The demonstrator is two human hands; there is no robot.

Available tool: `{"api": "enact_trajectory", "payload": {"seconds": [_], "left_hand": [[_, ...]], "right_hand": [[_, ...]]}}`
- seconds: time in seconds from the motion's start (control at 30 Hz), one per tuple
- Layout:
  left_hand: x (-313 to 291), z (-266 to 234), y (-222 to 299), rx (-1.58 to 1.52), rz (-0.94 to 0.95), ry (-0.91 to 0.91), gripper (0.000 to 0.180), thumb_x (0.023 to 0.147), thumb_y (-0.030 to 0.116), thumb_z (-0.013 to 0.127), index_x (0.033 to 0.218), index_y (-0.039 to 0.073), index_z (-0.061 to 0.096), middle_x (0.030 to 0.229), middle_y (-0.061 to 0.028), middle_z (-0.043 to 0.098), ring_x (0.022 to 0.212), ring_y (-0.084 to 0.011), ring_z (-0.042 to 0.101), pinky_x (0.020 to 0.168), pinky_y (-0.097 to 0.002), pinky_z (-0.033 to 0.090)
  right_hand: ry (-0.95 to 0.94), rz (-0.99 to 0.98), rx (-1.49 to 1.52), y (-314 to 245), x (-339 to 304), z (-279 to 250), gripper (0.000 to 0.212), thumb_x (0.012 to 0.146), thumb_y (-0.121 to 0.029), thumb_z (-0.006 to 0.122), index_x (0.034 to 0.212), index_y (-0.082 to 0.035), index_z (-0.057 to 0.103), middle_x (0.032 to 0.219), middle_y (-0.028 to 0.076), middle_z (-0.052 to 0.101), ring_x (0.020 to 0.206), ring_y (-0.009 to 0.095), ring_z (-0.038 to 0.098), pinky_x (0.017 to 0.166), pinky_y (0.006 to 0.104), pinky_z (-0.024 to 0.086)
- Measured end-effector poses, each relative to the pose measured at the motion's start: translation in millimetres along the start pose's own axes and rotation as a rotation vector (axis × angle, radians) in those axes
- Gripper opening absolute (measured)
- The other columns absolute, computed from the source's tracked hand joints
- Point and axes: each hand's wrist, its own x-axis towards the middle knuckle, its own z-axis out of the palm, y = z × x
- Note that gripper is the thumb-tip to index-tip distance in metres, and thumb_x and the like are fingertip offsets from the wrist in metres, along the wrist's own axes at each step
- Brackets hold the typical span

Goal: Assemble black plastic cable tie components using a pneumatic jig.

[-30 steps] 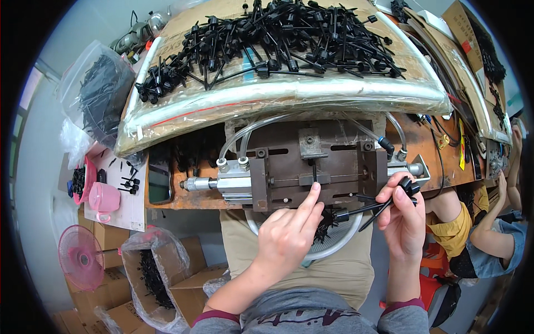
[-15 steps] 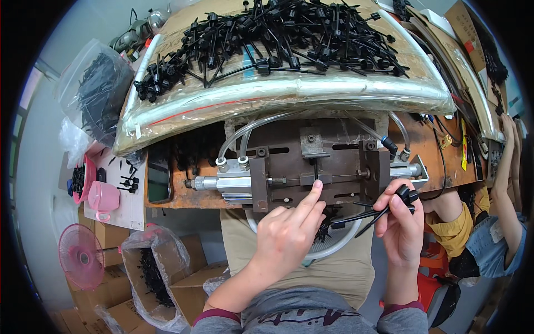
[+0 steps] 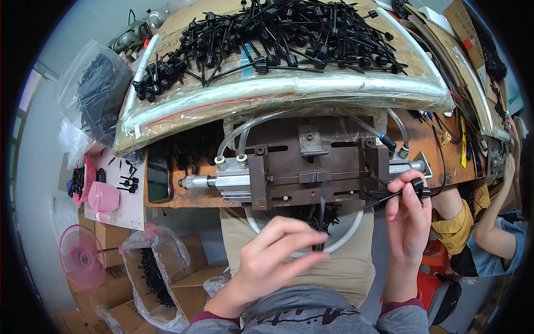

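Observation:
My left hand (image 3: 276, 257), bent at the fingers, is over the round basket (image 3: 356, 222) on my lap. A slim black plastic part with a thick head (image 3: 319, 242) is between its thumb and fingertips, stem pointing toward the machine; motion blurs it. My right hand (image 3: 409, 220), to the right of the basket, is closed around several black stemmed parts (image 3: 417, 188), heads up by the thumb and stems pointing left. The brown metal clamping machine (image 3: 286, 195) lies just beyond both hands, with a small block (image 3: 315, 177) at its middle.
A cardboard-covered stand (image 3: 233, 94) beyond the machine bears a heap of black parts (image 3: 289, 39). Clear air hoses (image 3: 236, 133) arch over the machine. At left are a pink mug (image 3: 104, 197), a pink fan (image 3: 82, 256) and a lined box (image 3: 153, 273). Another person's arm (image 3: 503, 189) works at right.
My left hand has drawn back from the machine's middle toward my lap, and the stem there has come out with it. My right hand has shifted slightly right, still holding its parts.

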Motion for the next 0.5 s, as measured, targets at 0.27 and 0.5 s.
{"api": "enact_trajectory", "payload": {"seconds": [0.27,0.5], "left_hand": [[5,28,-38,0.652,0.195,-0.024,0.025,0.072,0.009,0.078,0.095,0.002,0.070,0.122,-0.0129,0.068,0.066,-0.0155,0.065,0.057,-0.0252,0.048],[8,36,-25,0.906,0.200,-0.058,0.024,0.075,0.011,0.075,0.096,0.002,0.071,0.119,-0.0134,0.069,0.062,-0.0126,0.061,0.059,-0.0251,0.046]], "right_hand": [[-0.087,-0.313,-0.338,10,-13,6,0.023,0.087,0.009,0.064,0.109,0.005,0.060,0.101,0.021,0.067,0.081,0.025,0.071,0.074,0.0345,0.059],[-0.110,-0.641,-0.821,12,-18,-5,0.031,0.066,0.009,0.082,0.089,-0.004,0.068,0.093,0.009,0.067,0.084,0.019,0.065,0.071,0.0283,0.054]]}}
